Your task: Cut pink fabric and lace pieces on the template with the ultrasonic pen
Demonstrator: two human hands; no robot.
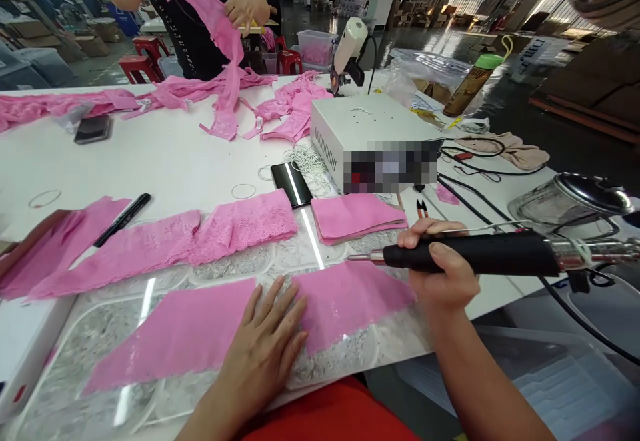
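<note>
My left hand lies flat with spread fingers between two flat pink fabric pieces, touching the inner edges of the left piece and the right piece. In my right hand is a black-handled tool with a thin metal tip that points left, at the top edge of the right piece. Behind them lie a pink lace strip and a stack of pink cut pieces. A clear patterned mat lies under the fabric.
A grey-white box with cables stands behind the stack, beside a dark phone. A black marker lies left, a glass jar right. Across the table, a person holds pink garments.
</note>
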